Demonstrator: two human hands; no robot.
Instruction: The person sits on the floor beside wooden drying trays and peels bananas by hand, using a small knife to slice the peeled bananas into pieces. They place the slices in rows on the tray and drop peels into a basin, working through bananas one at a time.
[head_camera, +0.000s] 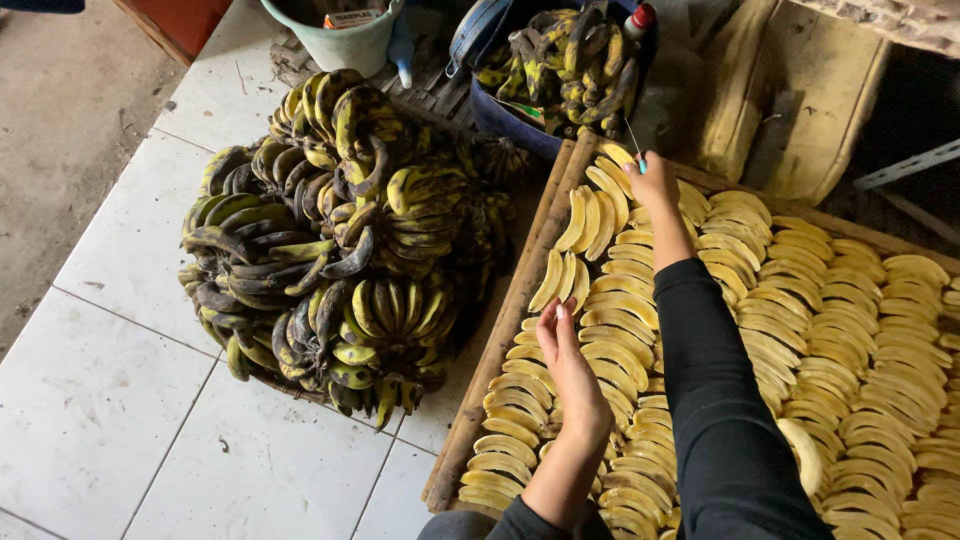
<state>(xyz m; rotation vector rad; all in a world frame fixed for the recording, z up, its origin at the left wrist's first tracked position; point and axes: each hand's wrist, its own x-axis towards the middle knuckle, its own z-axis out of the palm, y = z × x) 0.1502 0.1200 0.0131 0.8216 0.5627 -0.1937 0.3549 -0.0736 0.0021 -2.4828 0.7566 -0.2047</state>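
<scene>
Left hand (568, 365) flat, spread on peeled bananas (850, 330); right hand (652, 180) pinching small tool, tray (500, 350) far corner.

Count of items, floor and drying tray.
Two hands; one wooden tray (500, 340) of peeled bananas (800, 300), too many to count; one heap of unpeeled bunches (330, 240), left; one blue basin (500, 120) and one green bucket (345, 45), far.
</scene>
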